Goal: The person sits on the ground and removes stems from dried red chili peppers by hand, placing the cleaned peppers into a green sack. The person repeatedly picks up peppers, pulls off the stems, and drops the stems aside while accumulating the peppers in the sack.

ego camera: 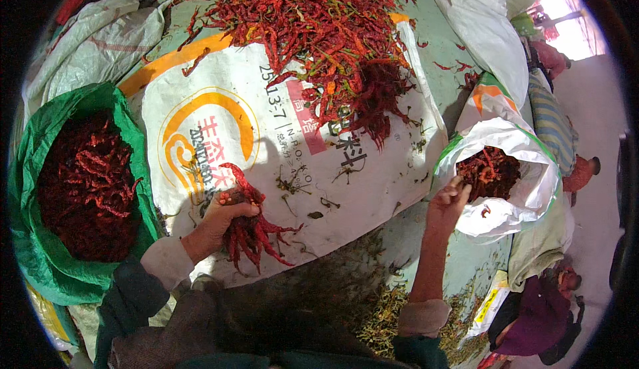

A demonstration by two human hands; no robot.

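My left hand (222, 217) grips a bunch of dried red chili peppers (252, 241), whose tips fan out below the fist. It is above a white printed woven sack (349, 209) laid flat. My right hand (451, 197) is at the near-left rim of an upright white sack (529, 194) with a rolled-back mouth. Its fingers are slightly apart, and I see nothing between them. Dark red chilies (489, 172) lie inside that sack, and a small red piece (485, 212) rests on its inner wall. A large heap of red chilies with stems (319, 24) covers the flat sack's far part.
To the left stands a green woven sack (142, 189) full of chilies. Loose stems (289, 187) dot the flat sack; more stems (384, 314) litter the floor. White sacks (479, 24) lie at the far right. A person in purple (534, 319) is at the right edge.
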